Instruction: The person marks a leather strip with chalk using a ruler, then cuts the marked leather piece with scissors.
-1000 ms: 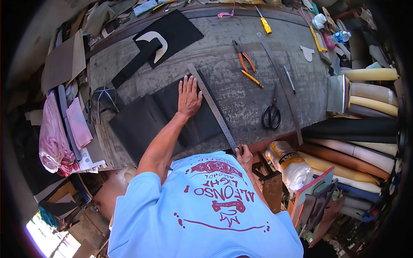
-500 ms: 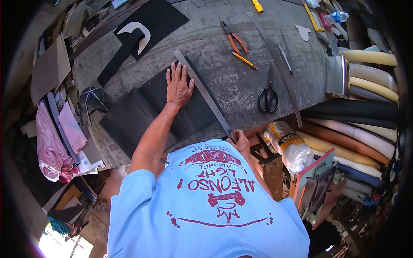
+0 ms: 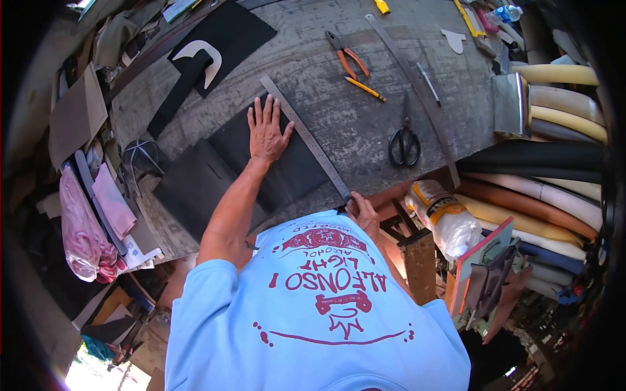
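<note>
My left hand (image 3: pixel 267 138) lies flat on a black sheet (image 3: pixel 293 166), its fingers spread and their tips near the upper part of a metal ruler (image 3: pixel 306 137). The ruler runs diagonally along the sheet's right edge. Close to my shirt, my right hand (image 3: pixel 363 214) is closed at the ruler's lower end, partly hiding it. Another dark piece (image 3: pixel 195 186) lies to the left, overlapping the sheet.
On the worktable (image 3: pixel 326 72) are orange-handled pliers (image 3: pixel 347 55), a yellow pencil (image 3: pixel 365 89), black scissors (image 3: pixel 404 144), a pen (image 3: pixel 429 85) and a long curved strip (image 3: pixel 417 85). Black material (image 3: pixel 228 36) bears a white curved template (image 3: pixel 212 62). Rolls (image 3: pixel 554 73) stack at right.
Black material showed beyond the ruler's right side before; now grey tabletop shows there, and the ruler sits along the sheet's edge. The view has shifted slightly. Both hands keep nearly the same pose.
</note>
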Tool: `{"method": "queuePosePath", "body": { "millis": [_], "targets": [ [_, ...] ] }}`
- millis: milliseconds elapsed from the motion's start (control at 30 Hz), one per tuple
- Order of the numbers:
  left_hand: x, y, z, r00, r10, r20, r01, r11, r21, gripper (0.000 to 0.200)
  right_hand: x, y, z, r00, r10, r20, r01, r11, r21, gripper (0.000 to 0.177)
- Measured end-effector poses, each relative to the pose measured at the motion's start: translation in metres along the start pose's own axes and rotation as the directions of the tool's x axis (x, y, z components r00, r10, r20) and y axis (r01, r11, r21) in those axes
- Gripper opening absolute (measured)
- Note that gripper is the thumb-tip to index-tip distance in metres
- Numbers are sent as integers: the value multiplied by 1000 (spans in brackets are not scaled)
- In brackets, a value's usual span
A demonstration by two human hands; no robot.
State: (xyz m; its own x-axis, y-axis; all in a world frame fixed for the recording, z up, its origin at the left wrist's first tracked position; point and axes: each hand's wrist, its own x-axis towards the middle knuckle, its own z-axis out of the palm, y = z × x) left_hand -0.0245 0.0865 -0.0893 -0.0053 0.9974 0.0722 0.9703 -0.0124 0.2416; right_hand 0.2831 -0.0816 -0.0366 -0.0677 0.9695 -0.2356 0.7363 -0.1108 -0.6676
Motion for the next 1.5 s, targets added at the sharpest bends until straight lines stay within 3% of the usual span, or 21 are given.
{"method": "queuePosePath", "body": {
  "millis": [100, 300, 400, 1100, 1233, 1367, 1400, 1500],
  "targets": [
    [0, 2, -2, 1000, -1, 4, 1, 1000, 14, 71, 0, 5, -1, 997, -47, 54, 49, 998, -46, 54],
    [1, 1, 0, 1000, -3, 19, 2, 1000, 22, 72, 1, 9, -3, 990, -120, 77, 126, 988, -85, 55],
    [2, 1, 0, 1000, 1, 17, -1, 1000, 28, 72, 1, 7, 0, 990, -138, -9, 137, 989, -50, 49],
    [2, -1, 5, 998, 12, 58, -17, 996, 87, 72, 3, -3, 0, 990, -126, -71, 123, 992, -37, 40],
    [3, -4, 9, 998, 12, 67, -18, 995, 93, 72, 3, -2, -1, 997, -80, -19, 80, 997, -20, 45],
    [3, -3, 3, 992, 23, 121, -28, 999, 45, 85, 2, 0, 2, 992, -97, -78, 96, 995, -17, 43],
    [5, -4, 1, 989, 26, 149, -35, 998, 55, 104, 2, -1, 3, 988, -108, -108, 107, 994, -15, 41],
    [5, 1, -13, 971, 21, 237, -29, 999, 29, 123, 2, 1, 4, 989, -110, -103, 109, 994, -17, 42]
  ]
}}
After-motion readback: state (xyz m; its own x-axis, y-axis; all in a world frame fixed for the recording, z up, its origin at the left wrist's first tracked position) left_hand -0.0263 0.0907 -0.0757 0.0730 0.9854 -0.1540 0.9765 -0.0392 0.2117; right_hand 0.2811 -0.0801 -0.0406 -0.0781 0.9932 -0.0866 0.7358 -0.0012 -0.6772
